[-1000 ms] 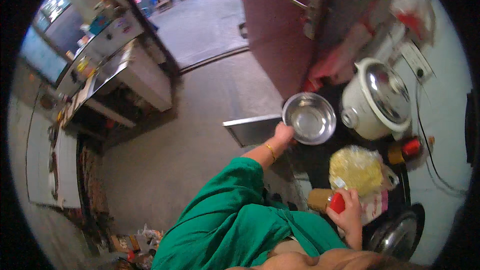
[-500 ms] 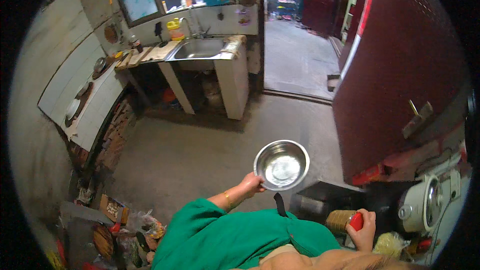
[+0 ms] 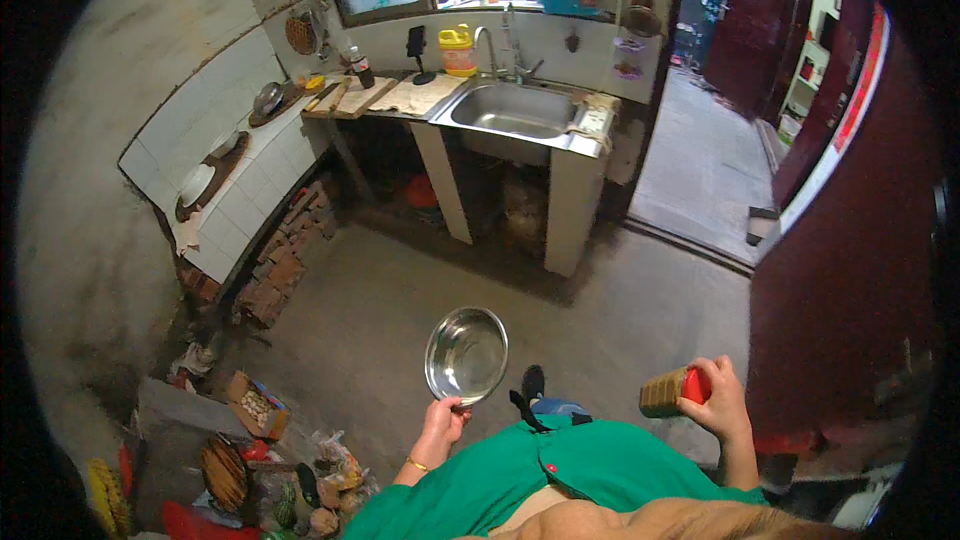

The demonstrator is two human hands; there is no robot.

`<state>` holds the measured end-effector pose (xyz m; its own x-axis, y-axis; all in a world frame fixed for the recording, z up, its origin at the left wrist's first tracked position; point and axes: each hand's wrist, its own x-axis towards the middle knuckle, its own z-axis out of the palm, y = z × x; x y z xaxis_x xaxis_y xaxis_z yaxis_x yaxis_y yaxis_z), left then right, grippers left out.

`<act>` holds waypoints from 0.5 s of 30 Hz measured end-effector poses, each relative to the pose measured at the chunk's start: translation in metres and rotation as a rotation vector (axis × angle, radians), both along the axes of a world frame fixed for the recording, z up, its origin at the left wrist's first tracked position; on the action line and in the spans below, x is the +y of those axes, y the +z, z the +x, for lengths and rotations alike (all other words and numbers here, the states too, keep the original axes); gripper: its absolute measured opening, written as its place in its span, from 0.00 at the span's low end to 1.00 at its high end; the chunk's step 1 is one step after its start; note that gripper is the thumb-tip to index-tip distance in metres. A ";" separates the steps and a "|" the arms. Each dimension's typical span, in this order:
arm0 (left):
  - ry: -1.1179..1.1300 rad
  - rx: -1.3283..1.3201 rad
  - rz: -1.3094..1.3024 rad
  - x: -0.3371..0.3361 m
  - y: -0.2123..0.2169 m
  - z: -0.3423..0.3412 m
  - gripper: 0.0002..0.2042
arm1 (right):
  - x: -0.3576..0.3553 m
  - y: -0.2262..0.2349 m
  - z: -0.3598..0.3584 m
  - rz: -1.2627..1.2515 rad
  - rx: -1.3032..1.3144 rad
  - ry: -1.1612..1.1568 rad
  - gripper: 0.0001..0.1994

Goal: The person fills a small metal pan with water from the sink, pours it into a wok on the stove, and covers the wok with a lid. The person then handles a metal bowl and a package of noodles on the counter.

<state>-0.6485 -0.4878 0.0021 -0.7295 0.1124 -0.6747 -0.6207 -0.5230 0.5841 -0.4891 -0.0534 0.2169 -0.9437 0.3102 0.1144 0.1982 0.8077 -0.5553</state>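
kitchen floor, steel bowl (image 3: 466, 354), red-capped jar (image 3: 674, 391)

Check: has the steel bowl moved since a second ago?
Yes. The steel bowl, held by the left hand, left the rice cooker's side and now hangs over bare floor, facing the sink.

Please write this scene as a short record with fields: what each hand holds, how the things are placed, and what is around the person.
left hand: grips the rim of a steel bowl, which looks empty
right hand: holds a brown jar with a red lid, lying sideways, lid toward the palm
clothing: green top
ahead: steel sink with tap, under a window
left side: tiled stove counter, bricks below
right side: dark red door
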 end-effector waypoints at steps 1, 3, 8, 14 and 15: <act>0.014 -0.005 0.008 -0.011 -0.001 -0.018 0.03 | -0.002 -0.005 -0.033 -0.005 -0.006 0.032 0.25; 0.081 0.038 0.008 -0.028 0.004 -0.053 0.04 | -0.005 -0.011 -0.103 0.014 -0.008 0.104 0.25; 0.160 -0.072 -0.112 -0.076 0.041 -0.138 0.05 | -0.028 -0.013 -0.293 0.032 -0.016 0.259 0.26; 0.473 -0.074 -0.112 -0.125 0.051 -0.202 0.06 | -0.079 0.002 -0.489 0.041 0.102 0.500 0.27; 0.462 -0.075 -0.044 -0.134 0.051 -0.219 0.07 | -0.090 0.003 -0.517 0.039 0.123 0.515 0.27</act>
<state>-0.8676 -0.6221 0.0528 -0.6457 -0.2420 -0.7242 -0.3702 -0.7303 0.5742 -1.0060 -0.1433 0.2198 -0.9515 -0.1969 0.2363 -0.2947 0.8036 -0.5172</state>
